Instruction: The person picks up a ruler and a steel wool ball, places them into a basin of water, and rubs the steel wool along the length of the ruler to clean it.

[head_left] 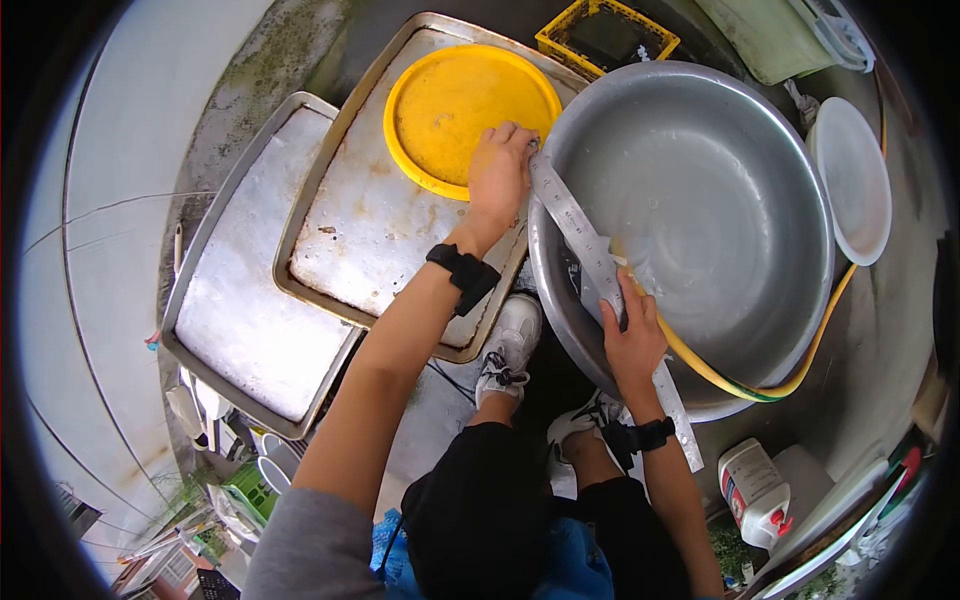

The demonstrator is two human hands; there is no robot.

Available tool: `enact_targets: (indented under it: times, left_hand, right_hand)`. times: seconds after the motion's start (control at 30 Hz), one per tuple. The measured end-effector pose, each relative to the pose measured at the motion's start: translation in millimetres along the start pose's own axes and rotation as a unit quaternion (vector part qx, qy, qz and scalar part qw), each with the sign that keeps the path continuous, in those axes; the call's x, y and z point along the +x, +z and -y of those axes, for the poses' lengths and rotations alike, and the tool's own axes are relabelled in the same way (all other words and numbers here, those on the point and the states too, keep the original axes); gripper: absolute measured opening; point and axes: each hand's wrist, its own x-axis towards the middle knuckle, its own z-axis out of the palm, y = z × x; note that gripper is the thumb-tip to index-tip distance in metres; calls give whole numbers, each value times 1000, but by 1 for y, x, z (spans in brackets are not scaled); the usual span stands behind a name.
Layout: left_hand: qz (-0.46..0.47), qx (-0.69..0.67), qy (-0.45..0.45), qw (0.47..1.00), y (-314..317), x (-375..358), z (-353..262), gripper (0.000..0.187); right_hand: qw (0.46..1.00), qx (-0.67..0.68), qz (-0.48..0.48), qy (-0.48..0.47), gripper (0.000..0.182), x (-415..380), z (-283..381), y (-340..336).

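A long metal ruler (pixel 572 222) slants across the near left rim of a large grey metal basin (pixel 680 170). My left hand (pixel 500 175) is closed around the ruler's far end, beside the basin rim and over the edge of a round yellow lid (pixel 445 115). Farther down its length, my right hand (pixel 635 335) grips the ruler between thumb and fingers. A yellow hose (pixel 700 368) curves inside the basin's near side, its end showing just past my right fingers. The ruler's near end sticks out beyond the basin toward my right forearm.
The yellow lid lies on a metal tray (pixel 330 240), with another tray (pixel 250 290) to its left. Behind stands a yellow crate (pixel 575 30). A white bowl (pixel 850 180) is right of the basin, and a white jug (pixel 757 495) with a red cap is near right.
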Motion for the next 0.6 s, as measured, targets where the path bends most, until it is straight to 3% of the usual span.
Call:
enact_targets:
  times: [0.1, 0.3, 0.47, 0.6]
  left_hand:
    - [-62, 30, -55, 996, 2, 20, 24, 17]
    - [41, -58, 30, 997, -9, -37, -29, 19]
    - [-29, -1, -42, 999, -2, 18, 27, 19]
    - [-50, 14, -54, 997, -8, 13, 15, 17]
  right_hand:
    - [1000, 10, -9, -2, 51, -1, 0, -2]
    - [1000, 13, -12, -8, 52, 2, 0, 0]
    - [999, 8, -23, -22, 51, 0, 0, -3]
    - [1000, 3, -12, -4, 51, 1, 3, -3]
